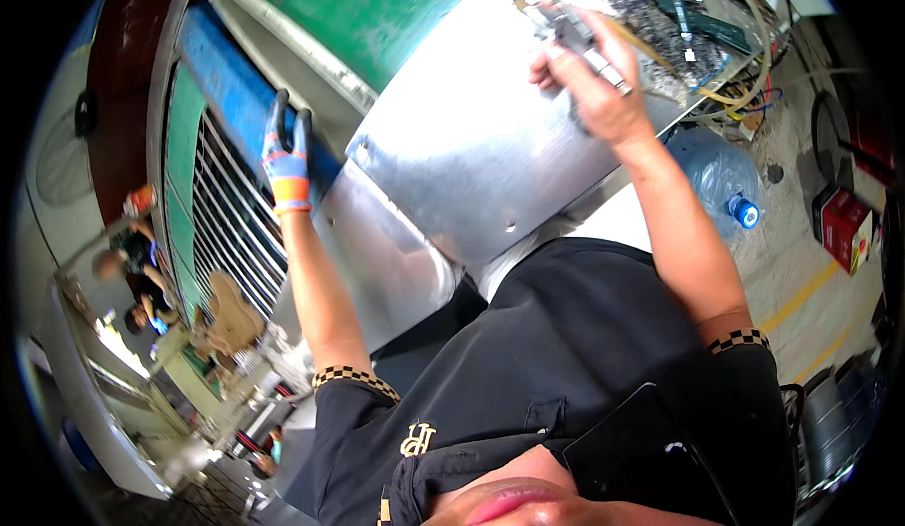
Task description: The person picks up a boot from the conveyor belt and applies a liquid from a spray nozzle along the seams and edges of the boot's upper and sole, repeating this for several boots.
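My left hand [287, 160] wears a blue and orange glove with dark fingertips. Its fingers are stretched out beside a blue panel [219, 59], and nothing shows in them. Bare, my right hand [592, 78] is wrapped round a grey metal hand tool [577, 38] with a brass-coloured tip, whose exact kind I cannot make out. The tool is over a shiny metal sheet surface [443, 163], its tip toward the far left. Whether the tip touches the metal I cannot tell.
Right of the sheet lie dark shavings [627, 8], green tools [716, 31] and a coiled pale hose [762, 26]. A large clear-blue water jug [712, 182] and a red box [842, 229] are lower right. A slatted rack [236, 205] stands left, with other people [146, 281] beyond.
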`<action>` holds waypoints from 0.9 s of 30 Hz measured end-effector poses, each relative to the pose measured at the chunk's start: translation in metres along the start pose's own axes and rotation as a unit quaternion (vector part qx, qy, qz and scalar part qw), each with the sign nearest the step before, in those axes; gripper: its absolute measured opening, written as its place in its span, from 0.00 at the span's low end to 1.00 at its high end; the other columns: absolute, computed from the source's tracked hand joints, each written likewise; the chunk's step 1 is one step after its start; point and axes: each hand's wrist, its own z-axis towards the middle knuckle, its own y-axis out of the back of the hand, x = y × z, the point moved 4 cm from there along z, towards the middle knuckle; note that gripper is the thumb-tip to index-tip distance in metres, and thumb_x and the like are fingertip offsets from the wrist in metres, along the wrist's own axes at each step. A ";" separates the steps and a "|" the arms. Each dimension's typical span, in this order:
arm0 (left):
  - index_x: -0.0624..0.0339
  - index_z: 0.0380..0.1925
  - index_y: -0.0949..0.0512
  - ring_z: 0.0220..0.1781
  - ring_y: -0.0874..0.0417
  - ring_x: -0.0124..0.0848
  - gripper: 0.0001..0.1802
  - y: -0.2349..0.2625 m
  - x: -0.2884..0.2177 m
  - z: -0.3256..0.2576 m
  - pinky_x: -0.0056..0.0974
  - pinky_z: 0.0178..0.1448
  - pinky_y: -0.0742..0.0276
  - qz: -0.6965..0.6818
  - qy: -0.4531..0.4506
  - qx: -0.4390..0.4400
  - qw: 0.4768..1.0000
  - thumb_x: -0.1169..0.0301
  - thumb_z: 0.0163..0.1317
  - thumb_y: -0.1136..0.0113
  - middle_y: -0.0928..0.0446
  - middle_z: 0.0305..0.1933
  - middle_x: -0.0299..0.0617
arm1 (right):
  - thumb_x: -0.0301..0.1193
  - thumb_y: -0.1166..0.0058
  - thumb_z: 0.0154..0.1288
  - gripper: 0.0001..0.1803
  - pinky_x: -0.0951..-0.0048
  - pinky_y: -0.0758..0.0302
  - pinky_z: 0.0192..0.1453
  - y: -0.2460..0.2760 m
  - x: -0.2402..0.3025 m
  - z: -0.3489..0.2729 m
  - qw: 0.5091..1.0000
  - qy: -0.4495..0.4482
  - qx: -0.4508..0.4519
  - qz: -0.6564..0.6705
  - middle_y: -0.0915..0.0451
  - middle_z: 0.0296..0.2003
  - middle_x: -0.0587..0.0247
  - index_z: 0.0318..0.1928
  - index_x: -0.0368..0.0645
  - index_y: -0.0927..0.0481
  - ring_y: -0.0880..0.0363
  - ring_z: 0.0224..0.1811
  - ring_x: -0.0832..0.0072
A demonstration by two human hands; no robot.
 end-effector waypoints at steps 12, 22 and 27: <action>0.61 0.67 0.34 0.71 0.35 0.47 0.43 0.299 0.291 -0.287 0.42 0.73 0.40 0.363 0.320 -0.253 0.838 0.44 0.60 0.40 0.35 0.70 0.56 | 0.26 0.55 0.69 0.24 0.73 0.22 0.41 -0.012 0.010 0.000 0.997 0.051 0.019 -0.053 0.19 0.32 0.55 0.63 0.29 0.34 0.19 0.33 0.72; 0.68 0.68 0.39 0.69 0.31 0.51 0.62 0.473 0.467 -0.341 0.49 0.71 0.37 0.497 0.505 -0.133 0.693 0.26 0.48 0.45 0.35 0.70 0.56 | 0.32 0.57 0.66 0.17 0.66 0.21 0.44 -0.008 -0.001 0.005 0.998 0.013 -0.039 -0.044 0.20 0.32 0.48 0.36 0.27 0.22 0.20 0.34 0.66; 0.73 0.52 0.23 0.60 0.23 0.53 0.58 0.540 0.497 -0.318 0.51 0.64 0.30 0.340 0.622 0.044 0.704 0.21 0.50 0.57 0.22 0.55 0.61 | 0.32 0.57 0.67 0.17 0.66 0.21 0.44 0.001 -0.005 0.005 0.996 0.006 -0.061 -0.066 0.20 0.33 0.50 0.43 0.27 0.23 0.20 0.34 0.66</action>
